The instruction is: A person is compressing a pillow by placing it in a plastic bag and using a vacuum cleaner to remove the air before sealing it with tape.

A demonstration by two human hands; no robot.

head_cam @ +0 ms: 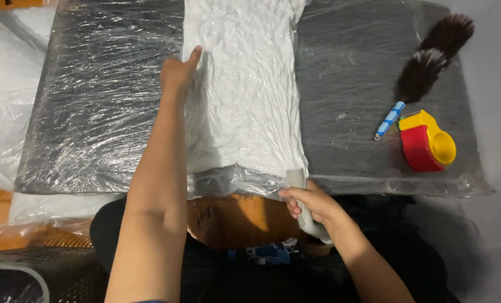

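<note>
A white quilted fabric piece in a clear plastic bag [245, 90] lies across the middle of a dark board wrapped in plastic film [99, 106]. My left hand [178, 72] presses on the bag's left edge, with one finger pointing up. At the bag's near right corner, my right hand [311, 203] is shut on a pale grey tool handle [299, 182] that touches the plastic there. The tool's lower end is hidden behind my fingers.
A red and yellow tape dispenser [427, 141] sits at the board's right side. Beside it lies a dark feather duster [430, 62] with a blue and white handle. Loose clear plastic [3, 101] is piled at the left. A dark crate [37, 278] stands at the bottom left.
</note>
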